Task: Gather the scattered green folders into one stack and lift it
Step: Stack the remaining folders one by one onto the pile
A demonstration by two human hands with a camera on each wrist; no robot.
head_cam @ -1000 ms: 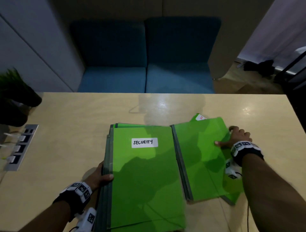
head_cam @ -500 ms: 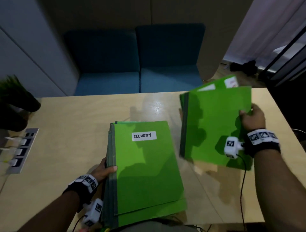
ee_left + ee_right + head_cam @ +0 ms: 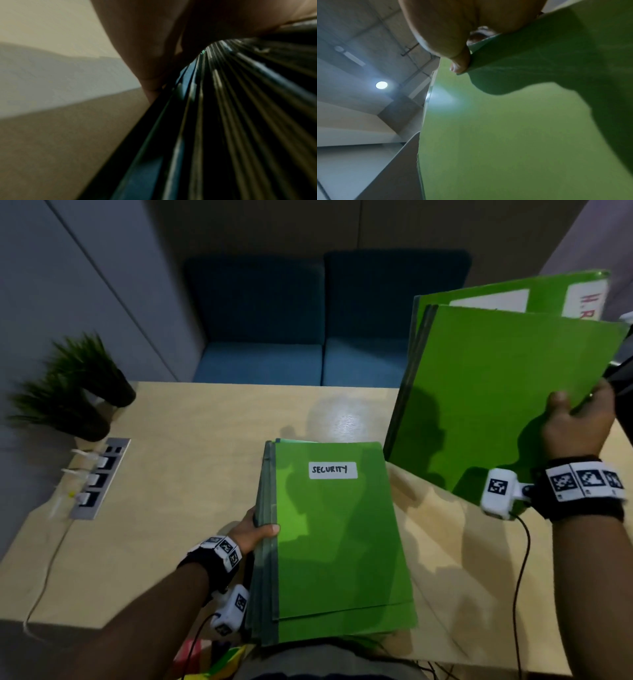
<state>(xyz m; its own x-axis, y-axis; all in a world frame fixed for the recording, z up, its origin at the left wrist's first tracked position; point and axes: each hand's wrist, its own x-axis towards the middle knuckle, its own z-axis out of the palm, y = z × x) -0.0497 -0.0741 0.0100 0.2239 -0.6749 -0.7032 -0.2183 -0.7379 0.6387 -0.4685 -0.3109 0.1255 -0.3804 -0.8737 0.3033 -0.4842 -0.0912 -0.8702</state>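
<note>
Left hand (image 3: 255, 534) grips the spine of the stack (image 3: 337, 542) at the worktop's (image 3: 171, 508) near edge. Right hand (image 3: 579, 426) pinches the raised folders (image 3: 496, 392). Covers look stiff, slick; grip spines.

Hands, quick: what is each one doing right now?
Left hand: grips the spine edge of the SECURITY stack on the table.
Right hand: holds the raised folders.

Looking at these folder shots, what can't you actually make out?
- Label on the rear lifted folder: head view, cut by the front folder; only "H.R" reads.
- Right hand fingers: behind the lifted folders.
- Left hand fingers: under the SECURITY stack.
- Folder count: left wrist view, edges blurred and dark.
</note>
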